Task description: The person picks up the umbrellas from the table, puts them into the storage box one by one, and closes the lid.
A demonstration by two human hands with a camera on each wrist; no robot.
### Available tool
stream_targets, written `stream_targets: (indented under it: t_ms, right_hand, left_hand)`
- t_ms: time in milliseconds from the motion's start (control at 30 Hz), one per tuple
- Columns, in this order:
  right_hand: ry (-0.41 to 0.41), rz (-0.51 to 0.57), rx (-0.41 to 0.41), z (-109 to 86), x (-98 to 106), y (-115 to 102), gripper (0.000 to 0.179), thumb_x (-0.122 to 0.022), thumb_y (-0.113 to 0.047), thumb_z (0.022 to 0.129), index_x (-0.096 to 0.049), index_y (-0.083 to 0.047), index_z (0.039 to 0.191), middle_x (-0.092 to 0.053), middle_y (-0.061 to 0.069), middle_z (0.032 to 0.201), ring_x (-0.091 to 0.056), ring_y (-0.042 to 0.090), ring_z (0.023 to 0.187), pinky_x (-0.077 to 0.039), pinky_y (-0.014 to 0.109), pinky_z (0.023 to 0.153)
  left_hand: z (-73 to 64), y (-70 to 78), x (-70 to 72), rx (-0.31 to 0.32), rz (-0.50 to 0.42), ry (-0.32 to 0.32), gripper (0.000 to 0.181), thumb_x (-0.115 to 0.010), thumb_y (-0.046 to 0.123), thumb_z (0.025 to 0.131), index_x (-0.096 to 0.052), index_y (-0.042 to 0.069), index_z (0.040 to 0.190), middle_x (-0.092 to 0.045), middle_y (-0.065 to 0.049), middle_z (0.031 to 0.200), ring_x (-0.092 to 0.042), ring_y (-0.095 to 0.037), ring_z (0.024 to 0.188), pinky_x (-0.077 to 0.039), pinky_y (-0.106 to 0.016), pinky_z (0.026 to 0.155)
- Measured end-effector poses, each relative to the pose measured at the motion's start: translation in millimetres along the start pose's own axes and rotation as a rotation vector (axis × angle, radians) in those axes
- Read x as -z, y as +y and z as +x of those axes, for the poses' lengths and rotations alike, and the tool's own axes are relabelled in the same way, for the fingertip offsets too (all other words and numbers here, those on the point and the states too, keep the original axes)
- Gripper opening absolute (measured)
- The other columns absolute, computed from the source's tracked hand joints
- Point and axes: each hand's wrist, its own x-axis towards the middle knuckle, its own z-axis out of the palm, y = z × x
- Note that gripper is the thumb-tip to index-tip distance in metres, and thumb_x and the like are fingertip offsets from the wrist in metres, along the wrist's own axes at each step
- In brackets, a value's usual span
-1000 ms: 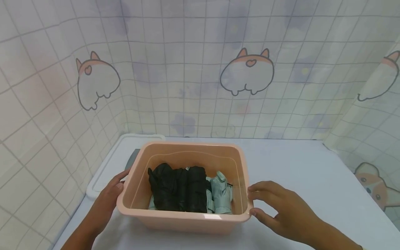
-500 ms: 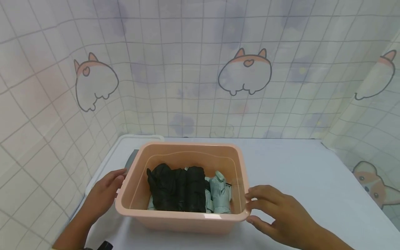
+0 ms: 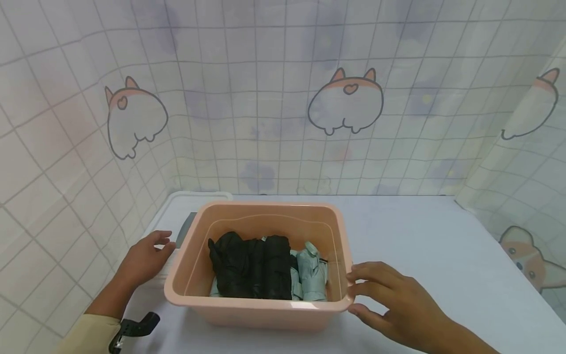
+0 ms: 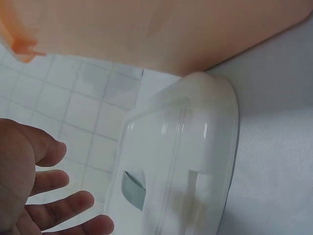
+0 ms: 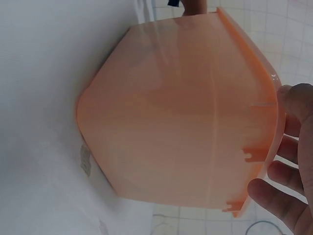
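Observation:
A peach plastic storage box (image 3: 261, 314) stands on the table with its top uncovered. Inside it lie rolled black clothes (image 3: 247, 268) and light grey-green rolled clothes (image 3: 313, 275). To the box's left, my left hand (image 3: 143, 258) hovers apart from the rim with loosely bent fingers and nothing in them. Below that hand in the left wrist view is a white lid (image 4: 166, 147) with a grey latch (image 4: 133, 190). My right hand (image 3: 393, 300) touches the right rim with its fingertips, the fingers relaxed rather than wrapped round it.
The white tabletop (image 3: 442, 255) spreads to the right of the box. A tile-patterned curtain (image 3: 274, 98) with cartoon animals encloses the back and both sides. A black strap mount (image 3: 137, 327) sits on the left wrist, by a beige sleeve (image 3: 90, 334).
My left hand has let go of the box's left rim and drawn back to the left, over the lid. My right hand stays at the right rim. The box has hardly moved.

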Motion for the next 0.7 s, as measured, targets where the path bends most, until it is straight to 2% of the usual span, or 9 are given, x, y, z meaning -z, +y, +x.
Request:
stream_targets:
  t_ms: [167,400,700]
  right_hand:
    - [-0.001,0.010,-0.008,0.2,0,-1,0.025,-0.059,-0.046,0.102,-0.070,-0.024,0.103,-0.064,-0.004,0.123,-0.062,0.017,0.113,-0.055,0.021,0.079]
    - [-0.004,0.012,-0.036,-1.5,1,-3,0.026,-0.058,-0.048,0.102,-0.071,-0.025,0.103,-0.064,-0.004,0.124,-0.062,0.016,0.114,-0.051,0.021,0.089]
    - [-0.021,0.002,-0.056,-0.9,1,-5,0.031,-0.056,-0.051,0.102,-0.072,-0.024,0.103,-0.064,-0.004,0.126,-0.062,0.016,0.114,-0.048,0.019,0.093]
  left_hand:
    - [8.5,-2.9,0.3,0.003,0.036,-0.006,0.059,-0.050,0.036,0.105,-0.043,-0.004,0.148,-0.052,-0.034,0.140,-0.054,-0.053,0.122,-0.048,-0.067,0.088]
    - [20.9,-9.0,-5.4,0.039,0.085,-0.035,0.059,-0.052,0.035,0.104,-0.044,-0.003,0.148,-0.051,-0.033,0.141,-0.052,-0.054,0.124,-0.046,-0.068,0.089]
    - [34.7,-13.4,-7.1,0.066,0.127,-0.050,0.058,-0.053,0.034,0.103,-0.046,-0.006,0.145,-0.052,-0.034,0.141,-0.051,-0.054,0.125,-0.046,-0.067,0.091]
